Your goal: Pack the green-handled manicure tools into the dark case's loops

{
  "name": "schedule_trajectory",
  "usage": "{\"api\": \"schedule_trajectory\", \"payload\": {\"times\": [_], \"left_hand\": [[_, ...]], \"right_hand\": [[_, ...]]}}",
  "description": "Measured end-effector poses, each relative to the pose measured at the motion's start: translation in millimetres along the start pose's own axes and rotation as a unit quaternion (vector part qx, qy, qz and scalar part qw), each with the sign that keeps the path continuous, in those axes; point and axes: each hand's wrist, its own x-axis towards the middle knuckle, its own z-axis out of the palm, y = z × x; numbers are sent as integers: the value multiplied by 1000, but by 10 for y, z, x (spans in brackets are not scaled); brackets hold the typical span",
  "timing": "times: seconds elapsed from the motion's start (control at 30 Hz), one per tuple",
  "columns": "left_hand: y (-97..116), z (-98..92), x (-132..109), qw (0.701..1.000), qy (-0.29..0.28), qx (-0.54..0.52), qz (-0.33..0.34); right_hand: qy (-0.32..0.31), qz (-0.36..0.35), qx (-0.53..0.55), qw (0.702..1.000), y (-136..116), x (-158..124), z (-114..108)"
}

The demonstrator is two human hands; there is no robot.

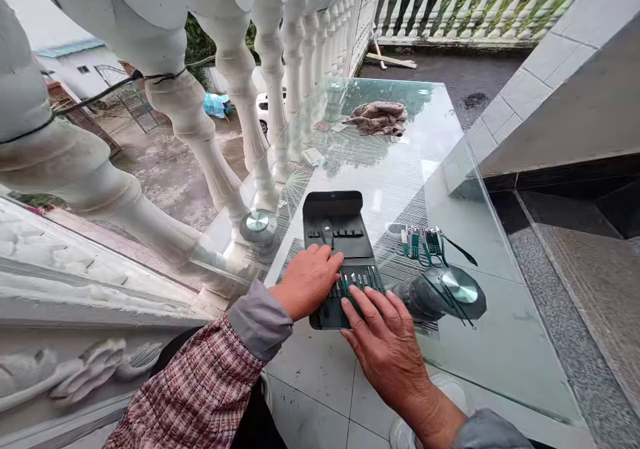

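Note:
An open black tool case (pixel 336 232) lies on the glass table (pixel 480 362) with several green-handled grooming tools tucked in its lower half. My left hand (pixel 307 279) rests on the case's left side, fingers curled down onto it. My right hand (pixel 385 339) lies flat with fingers stretched onto the tools in the lower pocket. Several loose green-handled tools (pixel 427 243), scissors and clippers among them, lie on the glass to the right of the case.
A crumpled brown cloth (pixel 379 117) sits at the table's far end. White balusters (pixel 240 89) run close along the left. Round metal table fittings (pixel 259 223) show under the glass. A tiled wall and step (pixel 550 95) rise at the right.

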Motion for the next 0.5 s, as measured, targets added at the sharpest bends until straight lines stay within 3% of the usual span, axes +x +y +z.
{"api": "schedule_trajectory", "payload": {"times": [0.33, 0.5], "left_hand": [[5, -3, 5, 1000, -26, -1, -7], [-13, 36, 8, 1000, -16, 0, -4]], "right_hand": [[-10, 23, 58, 998, 6, -63, -109], [39, 113, 108, 987, 249, -37, -243]]}}
